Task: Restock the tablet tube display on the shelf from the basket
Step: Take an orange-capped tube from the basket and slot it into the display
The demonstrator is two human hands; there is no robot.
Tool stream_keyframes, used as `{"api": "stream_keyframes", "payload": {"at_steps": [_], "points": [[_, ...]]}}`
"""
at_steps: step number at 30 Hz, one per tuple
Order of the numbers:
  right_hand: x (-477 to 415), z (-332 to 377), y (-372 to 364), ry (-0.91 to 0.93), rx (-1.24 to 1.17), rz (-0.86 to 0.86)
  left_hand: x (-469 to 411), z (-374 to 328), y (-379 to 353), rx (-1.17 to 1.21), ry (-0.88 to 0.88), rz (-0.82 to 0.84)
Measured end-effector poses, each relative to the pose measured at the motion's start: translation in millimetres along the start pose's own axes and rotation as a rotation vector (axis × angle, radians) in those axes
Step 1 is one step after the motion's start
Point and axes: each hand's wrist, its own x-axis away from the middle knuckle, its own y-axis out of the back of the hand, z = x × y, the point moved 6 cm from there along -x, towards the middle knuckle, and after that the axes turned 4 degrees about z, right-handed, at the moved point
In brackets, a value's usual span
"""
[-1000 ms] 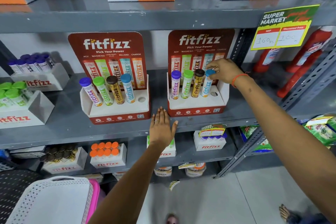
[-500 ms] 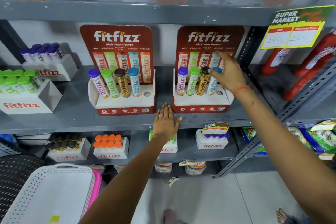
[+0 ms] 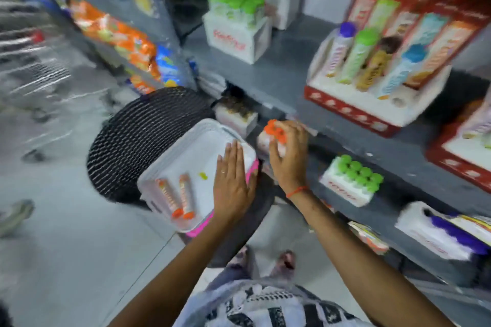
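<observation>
The view is motion-blurred. A white basket [image 3: 170, 167] sits on a pink one atop a black mesh stool [image 3: 143, 135]. Two orange-capped tablet tubes [image 3: 178, 198] lie in its near corner. My left hand [image 3: 231, 183] rests flat on the basket's right side and holds nothing. My right hand [image 3: 288, 159] hovers with spread fingers in front of a box of orange-capped tubes [image 3: 275, 130] on the lower shelf. On the shelf above, the red fitfizz display [image 3: 372, 111] holds purple, green, brown and blue-capped tubes, with its rightmost hole [image 3: 398, 101] empty.
A second red display [image 3: 467, 151] shows at the right edge. Boxes of green-capped tubes [image 3: 350, 180] and purple-capped tubes [image 3: 438, 236] stand on the lower shelf, another green-capped box [image 3: 236, 21] on the display shelf. Snack packets [image 3: 119, 34] hang left. My feet [image 3: 265, 260] are below.
The view has swung down and left. My right hand left the blue-capped tube in the right display and dropped to the lower shelf. My left hand moved from the shelf edge onto the basket.
</observation>
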Motion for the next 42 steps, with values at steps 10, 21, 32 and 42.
{"api": "stream_keyframes", "payload": {"at_steps": [10,21,32,42], "points": [[130,-11,-281,-0.463,0.169,1.293,118,220,-22,-0.247,0.638,0.369],[155,-35,-303,-0.670,0.214,1.178,130,251,-41,-0.268,0.611,0.499],[29,-2,-171,-0.150,0.354,0.814,18,189,-13,-0.246,0.397,0.117],[-63,27,104,-0.217,0.444,0.162,-113,-23,-31,-0.045,-0.169,0.025]]}}
